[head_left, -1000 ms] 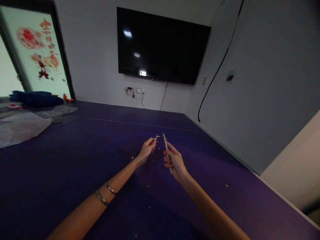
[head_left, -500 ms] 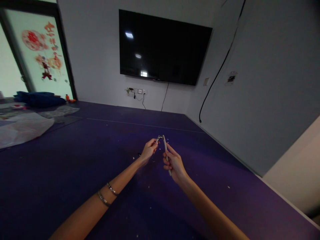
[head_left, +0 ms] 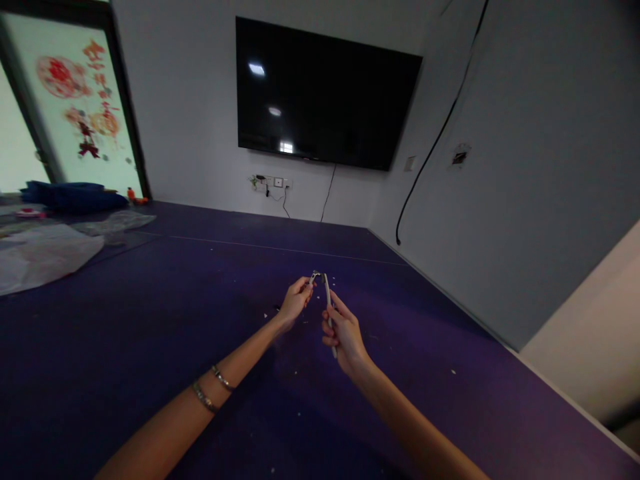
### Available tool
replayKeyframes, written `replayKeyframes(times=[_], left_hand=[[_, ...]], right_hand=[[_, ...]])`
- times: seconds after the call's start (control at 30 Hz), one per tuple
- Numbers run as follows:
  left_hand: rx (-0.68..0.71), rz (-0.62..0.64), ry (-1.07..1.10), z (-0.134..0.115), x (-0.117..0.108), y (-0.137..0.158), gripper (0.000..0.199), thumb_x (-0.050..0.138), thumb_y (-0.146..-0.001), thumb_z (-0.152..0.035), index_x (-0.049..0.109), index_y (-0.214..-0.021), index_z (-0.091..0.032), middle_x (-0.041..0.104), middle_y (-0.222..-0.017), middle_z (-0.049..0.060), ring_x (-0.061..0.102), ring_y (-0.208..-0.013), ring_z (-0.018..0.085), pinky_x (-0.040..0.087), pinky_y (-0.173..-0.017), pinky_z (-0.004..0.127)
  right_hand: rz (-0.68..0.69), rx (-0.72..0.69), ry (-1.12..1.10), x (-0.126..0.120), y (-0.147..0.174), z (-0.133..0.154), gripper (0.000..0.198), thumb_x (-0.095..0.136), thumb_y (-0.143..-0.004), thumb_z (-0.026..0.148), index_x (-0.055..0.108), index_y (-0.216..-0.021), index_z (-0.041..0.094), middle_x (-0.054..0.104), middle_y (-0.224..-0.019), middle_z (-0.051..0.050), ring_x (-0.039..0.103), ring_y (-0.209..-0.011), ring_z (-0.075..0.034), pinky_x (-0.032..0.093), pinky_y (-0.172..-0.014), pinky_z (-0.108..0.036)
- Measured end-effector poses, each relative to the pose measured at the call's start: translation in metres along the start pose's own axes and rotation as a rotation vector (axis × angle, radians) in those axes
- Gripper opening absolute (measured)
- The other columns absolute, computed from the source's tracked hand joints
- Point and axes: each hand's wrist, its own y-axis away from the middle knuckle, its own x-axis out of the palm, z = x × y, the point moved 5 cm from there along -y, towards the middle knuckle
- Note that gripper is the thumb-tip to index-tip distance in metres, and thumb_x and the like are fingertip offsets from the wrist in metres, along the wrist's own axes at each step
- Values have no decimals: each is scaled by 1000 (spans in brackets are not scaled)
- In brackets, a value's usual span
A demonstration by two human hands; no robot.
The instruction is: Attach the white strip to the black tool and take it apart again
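My left hand [head_left: 295, 302] is closed in a pinch on a small silvery metal piece [head_left: 313, 276], which points up and away; its exact kind is too small to tell. In my right hand [head_left: 345, 332] the fingers wrap round a slim, pale toothbrush [head_left: 328, 291], held nearly upright. The darker side of its head faces left and meets or nearly meets the tip of the metal piece. Fingers cover the middle of the handle, and its lower end shows below them.
Small white scraps lie about the purple surface [head_left: 220, 280] under my hands. Clear and white plastic sheeting [head_left: 55, 257] and a dark blue cloth bundle [head_left: 73, 197] are at far left. A black cable [head_left: 425, 170] hangs by the right wall, and a television [head_left: 325, 93] is mounted ahead.
The toothbrush and my right hand have shifted slightly left, and the handle stands a bit more upright. Both hands keep their hold. The whole view has shifted slightly.
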Motion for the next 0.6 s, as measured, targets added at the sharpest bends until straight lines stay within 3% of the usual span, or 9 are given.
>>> replayKeyframes(times=[0.17, 0.4, 0.6], left_hand=[[-8, 18, -2, 0, 4, 2, 22, 53, -77, -36, 57, -85, -16, 41, -53, -6, 37, -45, 6, 27, -44, 17], [21, -70, -28, -1, 1, 3, 22, 54, -77, -36, 57, -88, -17, 44, -53, -6, 39, -44, 6, 29, -45, 18], [11, -6, -9, -3, 9, 9, 25, 58, -75, -37, 57, -89, -16, 46, -55, -5, 41, -47, 7, 31, -46, 18]], right_hand=[[-18, -30, -33, 1, -4, 6, 56, 60, -69, 18, 49, -123, 23, 46, -58, 7, 31, -37, -2, 15, -33, -13], [-13, -4, -39, 10, 7, -5, 56, 60, -69, 21, 49, -123, 25, 46, -60, 7, 31, -38, -2, 14, -34, -13], [-47, -73, -74, 13, 0, 2, 54, 60, -68, 19, 51, -121, 25, 46, -60, 7, 30, -39, -2, 15, -34, -13]])
